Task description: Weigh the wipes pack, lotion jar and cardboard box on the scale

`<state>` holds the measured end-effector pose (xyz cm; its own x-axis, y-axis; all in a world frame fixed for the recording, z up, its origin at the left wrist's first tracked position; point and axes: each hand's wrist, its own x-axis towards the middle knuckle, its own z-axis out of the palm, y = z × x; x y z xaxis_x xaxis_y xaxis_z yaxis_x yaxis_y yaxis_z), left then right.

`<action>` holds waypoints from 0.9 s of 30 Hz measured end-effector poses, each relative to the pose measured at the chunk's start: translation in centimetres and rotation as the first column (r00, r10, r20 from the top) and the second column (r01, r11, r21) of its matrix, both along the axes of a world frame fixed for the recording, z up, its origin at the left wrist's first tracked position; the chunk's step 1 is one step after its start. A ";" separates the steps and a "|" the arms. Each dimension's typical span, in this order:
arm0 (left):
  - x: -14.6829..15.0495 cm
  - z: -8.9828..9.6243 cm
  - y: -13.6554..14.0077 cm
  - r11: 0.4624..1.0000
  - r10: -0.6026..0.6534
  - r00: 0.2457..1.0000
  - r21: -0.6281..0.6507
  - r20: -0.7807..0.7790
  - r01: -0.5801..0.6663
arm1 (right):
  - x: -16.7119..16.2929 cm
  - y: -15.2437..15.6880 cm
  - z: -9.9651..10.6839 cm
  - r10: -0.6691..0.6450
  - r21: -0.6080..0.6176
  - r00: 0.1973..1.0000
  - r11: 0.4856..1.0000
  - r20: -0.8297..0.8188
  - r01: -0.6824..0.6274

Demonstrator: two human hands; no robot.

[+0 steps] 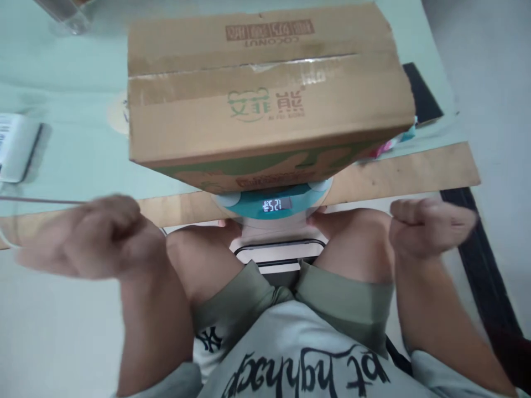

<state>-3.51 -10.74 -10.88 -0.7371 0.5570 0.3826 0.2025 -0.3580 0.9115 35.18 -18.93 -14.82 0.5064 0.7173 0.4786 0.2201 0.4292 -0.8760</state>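
A large brown cardboard box, taped along its top and printed with green and brown lettering, rests on a teal-rimmed scale. The scale's lit display appears to read 521. My left hand is held up to the left of the scale, fingers curled in and somewhat blurred, with nothing visible in them. On the other side, my right hand makes a fist, also without a visible object. Both hands are apart from the box, whose underside and much of the scale are hidden.
A pale green cloth covers the table, with a wooden strip along its near edge. A white device lies at left. Behind the box's right side is a dark flat object. A clear container stands at the top left.
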 end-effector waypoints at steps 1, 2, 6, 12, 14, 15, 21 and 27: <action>-0.1 -1.5 -0.7 0.995 0.073 0.996 0.074 -0.049 -0.069 | 0.7 -1.1 -1.9 -0.012 -0.014 1.000 1.000 -0.021 0.012; -0.3 -3.0 -1.3 0.983 0.132 0.988 0.135 -0.080 -0.121 | 1.4 -2.0 -3.7 -0.024 -0.038 0.999 0.999 -0.041 0.023; -1.0 -7.7 -2.4 0.975 0.138 0.981 0.195 -0.139 -0.109 | 4.2 -3.7 -8.9 -0.056 -0.137 0.994 0.990 -0.091 0.043; -2.4 -11.1 -2.8 0.987 -0.087 0.963 0.108 -0.255 0.118 | 5.3 -2.6 -11.2 -0.076 -0.220 0.994 0.974 -0.073 0.059; -2.6 -11.7 -3.1 0.985 -0.127 0.952 0.076 -0.280 0.154 | 4.9 -2.5 -11.4 -0.070 -0.236 0.997 0.970 -0.045 0.057; -2.6 -11.8 -3.2 0.985 -0.136 0.948 0.064 -0.289 0.161 | 4.7 -2.6 -11.4 -0.062 -0.244 0.998 0.968 -0.030 0.053; -1.7 -8.9 -3.0 0.981 -0.193 0.947 -0.037 -0.256 0.190 | 3.3 -2.9 -8.1 0.022 -0.284 0.996 0.959 0.089 0.004; 0.1 0.0 0.3 0.901 -0.401 0.915 -0.203 -0.053 0.383 | -0.8 1.8 1.5 0.189 -0.307 0.963 0.944 0.191 -0.124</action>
<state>-3.41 -10.40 -10.86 -0.4116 0.8604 0.3005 0.1661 -0.2534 0.9530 34.41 -17.14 -13.34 0.2847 0.9027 0.3226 0.3671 0.2082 -0.9066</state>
